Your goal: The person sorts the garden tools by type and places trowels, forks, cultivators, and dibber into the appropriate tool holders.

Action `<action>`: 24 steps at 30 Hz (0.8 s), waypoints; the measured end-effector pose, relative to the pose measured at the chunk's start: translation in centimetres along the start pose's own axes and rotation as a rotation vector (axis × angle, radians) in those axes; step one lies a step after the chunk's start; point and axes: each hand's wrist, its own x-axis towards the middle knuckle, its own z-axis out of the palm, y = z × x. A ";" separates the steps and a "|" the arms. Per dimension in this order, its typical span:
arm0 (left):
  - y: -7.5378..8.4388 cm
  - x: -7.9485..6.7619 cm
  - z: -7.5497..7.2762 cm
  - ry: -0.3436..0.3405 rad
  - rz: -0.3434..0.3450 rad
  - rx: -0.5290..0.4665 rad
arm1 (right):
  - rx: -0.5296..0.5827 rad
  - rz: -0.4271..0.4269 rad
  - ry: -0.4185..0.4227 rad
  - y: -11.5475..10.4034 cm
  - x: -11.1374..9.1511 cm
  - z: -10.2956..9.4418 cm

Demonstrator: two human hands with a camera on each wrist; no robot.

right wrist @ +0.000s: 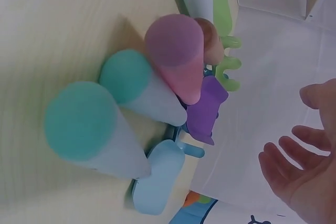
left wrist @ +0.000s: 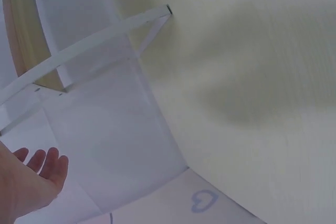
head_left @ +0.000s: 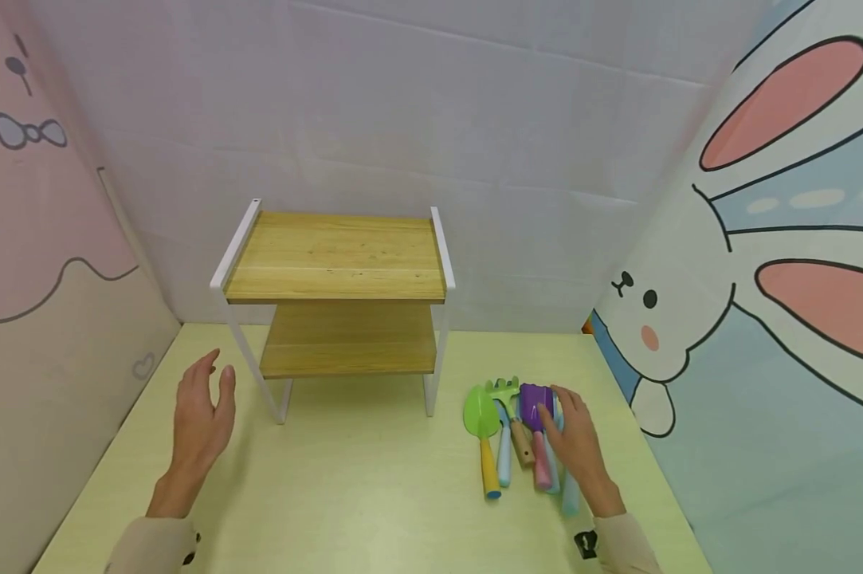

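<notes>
My left hand (head_left: 203, 416) hovers left of a two-tier wooden shelf (head_left: 334, 259) with a white frame, its fingers loosely bent and holding nothing. Over the right end of a group of toy garden tools, my right hand (head_left: 577, 434) holds nothing; in the right wrist view its fingers look relaxed and apart from the tools. The group has a green shovel (head_left: 481, 412) with a yellow handle, a green rake (head_left: 504, 389) with a tan handle, and a purple shovel (head_left: 535, 405) with a pink handle. Light blue tools lie among them, including a light blue shovel (right wrist: 159, 177), partly hidden in the head view.
The tools lie on a pale wooden table (head_left: 345, 486). A white cloth wall (head_left: 531, 183) stands behind the shelf. On the right is a panel with a printed rabbit (head_left: 678, 311), on the left a pink printed panel (head_left: 51, 223). A small orange item (head_left: 587, 325) shows at the back right corner.
</notes>
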 end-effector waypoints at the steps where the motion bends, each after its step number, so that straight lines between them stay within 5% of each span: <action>1: 0.2 0.1 0.1 0.004 0.004 -0.010 | 0.006 0.000 0.000 -0.1 0.0 0.1; 15: 2.9 1.0 1.6 0.132 0.075 -0.186 | 0.121 0.098 -0.068 -0.7 -1.1 1.3; 24: 4.6 1.2 1.9 0.150 0.014 -0.291 | 0.182 0.154 -0.142 -1.1 -1.6 2.3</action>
